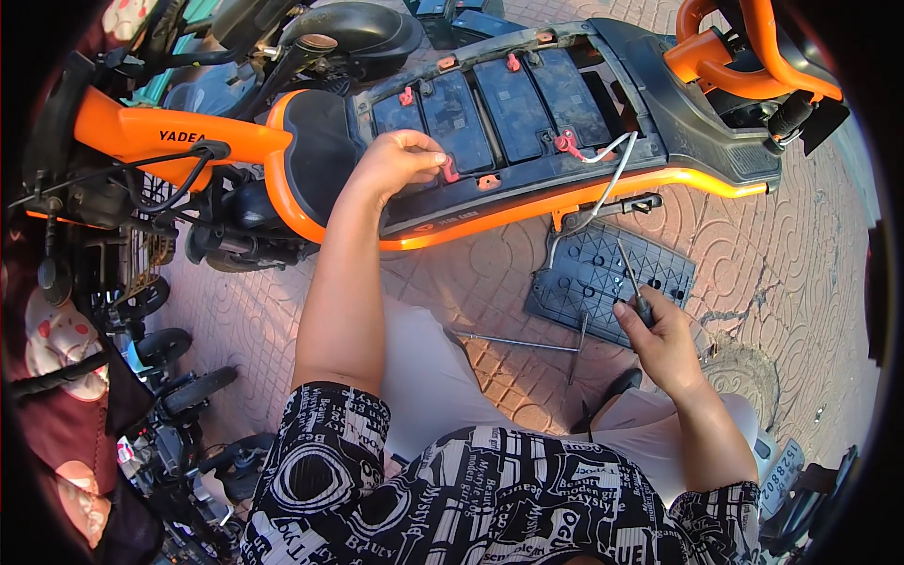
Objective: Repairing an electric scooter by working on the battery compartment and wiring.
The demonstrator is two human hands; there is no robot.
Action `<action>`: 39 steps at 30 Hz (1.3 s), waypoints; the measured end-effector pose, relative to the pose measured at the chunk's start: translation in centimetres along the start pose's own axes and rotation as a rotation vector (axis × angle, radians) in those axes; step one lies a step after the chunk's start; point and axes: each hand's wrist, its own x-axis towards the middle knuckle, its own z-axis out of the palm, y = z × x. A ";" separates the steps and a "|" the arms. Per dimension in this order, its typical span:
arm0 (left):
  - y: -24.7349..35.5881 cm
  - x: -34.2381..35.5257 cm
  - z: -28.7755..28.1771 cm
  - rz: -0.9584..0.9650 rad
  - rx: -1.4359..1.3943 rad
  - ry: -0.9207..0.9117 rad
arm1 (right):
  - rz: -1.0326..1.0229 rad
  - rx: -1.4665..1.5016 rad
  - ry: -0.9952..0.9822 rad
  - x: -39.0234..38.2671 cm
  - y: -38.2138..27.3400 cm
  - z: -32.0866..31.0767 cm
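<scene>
In the open deck of an orange electric scooter (527,226) sit several black batteries (503,111) with red terminal caps. My left hand (400,165) pinches at a red terminal cap (450,170) on the near left battery. A white cable (595,155) runs from another red cap (565,141) down over the scooter's side. My right hand (657,334) holds a screwdriver (629,264), blade pointing up, above a black ribbed cover plate (570,282) lying on the paving. A long metal tool (513,342) lies beside the plate.
Parked bikes with small wheels (193,391) crowd the left and lower left. A patterned cloth (66,377) hangs at the far left. More black batteries (480,28) stand behind the scooter. Pink paving (772,273) surrounds my legs, and another vehicle (810,480) is at the lower right.
</scene>
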 end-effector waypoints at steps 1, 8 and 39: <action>0.0 0.0 0.0 0.001 0.011 0.001 | 0.011 0.000 -0.004 -0.1 -0.2 -0.1; 0.3 -0.3 0.3 0.014 0.033 0.001 | 0.011 -0.005 -0.022 -0.2 -0.1 -0.1; 6.8 0.9 11.8 0.289 0.060 0.052 | -0.092 0.047 0.001 0.2 -1.8 -0.8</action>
